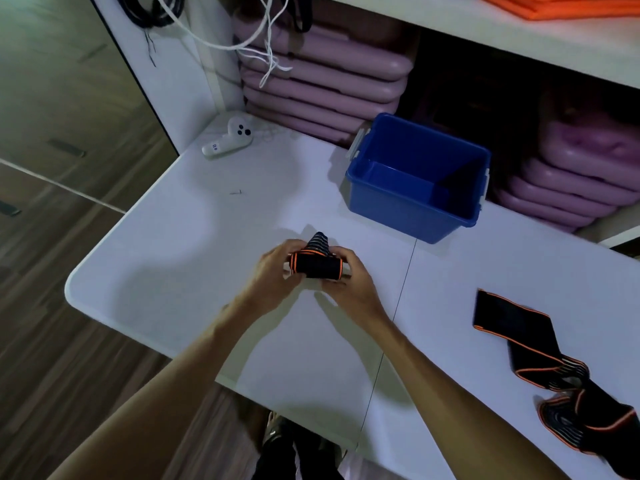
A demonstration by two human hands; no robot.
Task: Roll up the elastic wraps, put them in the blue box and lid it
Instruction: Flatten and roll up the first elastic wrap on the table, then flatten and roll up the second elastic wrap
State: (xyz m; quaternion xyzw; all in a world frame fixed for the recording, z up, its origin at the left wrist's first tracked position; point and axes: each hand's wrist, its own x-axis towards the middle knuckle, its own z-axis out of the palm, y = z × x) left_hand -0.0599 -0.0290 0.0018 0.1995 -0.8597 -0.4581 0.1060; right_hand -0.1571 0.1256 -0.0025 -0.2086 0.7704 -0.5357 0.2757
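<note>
Hands meet at the white tabletop's (173, 258) centre: the left hand (277, 271) and right hand (349, 282) curl their fingers around a black, orange-edged elastic wrap roll (317, 265), pinching its two ends. At one o'clock the open blue plastic box (408, 216) stands empty; at four o'clock a second, unrolled black-and-orange wrap (519, 344) sprawls. Soft, light and springy, the roll likely needs a firm grip across its width.
</note>
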